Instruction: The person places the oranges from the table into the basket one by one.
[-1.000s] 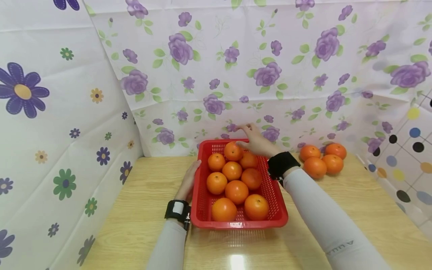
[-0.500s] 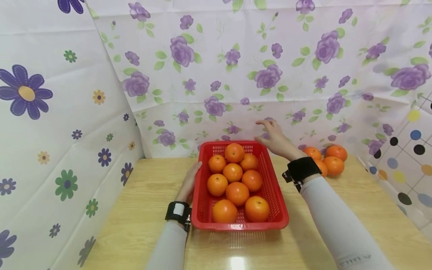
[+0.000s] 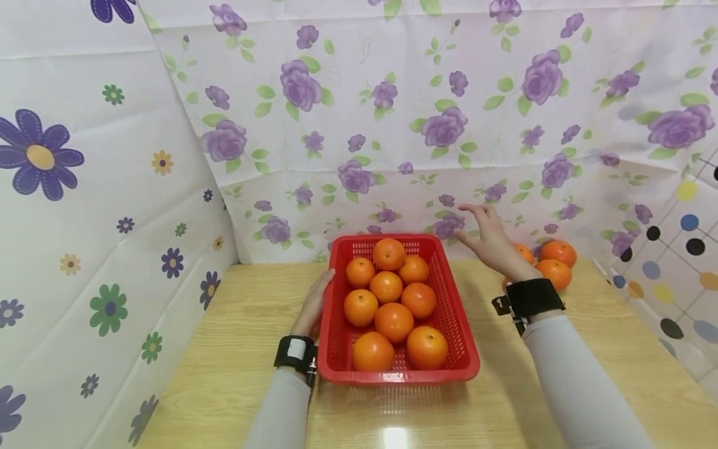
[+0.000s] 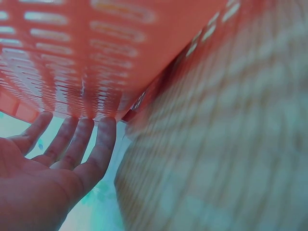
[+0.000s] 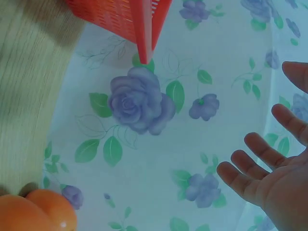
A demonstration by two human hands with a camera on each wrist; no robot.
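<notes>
A red slotted plastic basket [image 3: 470, 362] stands on the table with several oranges [image 3: 394, 322] inside. My left hand [image 3: 315, 302] lies along the basket's left side. In the left wrist view its fingers [image 4: 105, 139] are extended, fingertips right at the slotted wall. My right hand [image 3: 493, 243] is raised to the right of the basket, holding nothing, with thumb and fingers spread apart. It partly covers a small group of oranges [image 3: 555, 274] at the back right. In the right wrist view the basket's corner [image 5: 144, 33] and loose oranges [image 5: 53, 209] show beside the right hand [image 5: 284, 183].
The wooden table [image 3: 247, 362] backs onto a wall hung with purple-flowered sheeting [image 3: 359, 112]. Another flowered sheet [image 3: 112, 218] closes off the left side. On the right stands a sheet with coloured dots [image 3: 681, 268].
My right hand has moved right, from over the oranges at the basket's far end to near the loose ones. The left hand and the basket have stayed put.
</notes>
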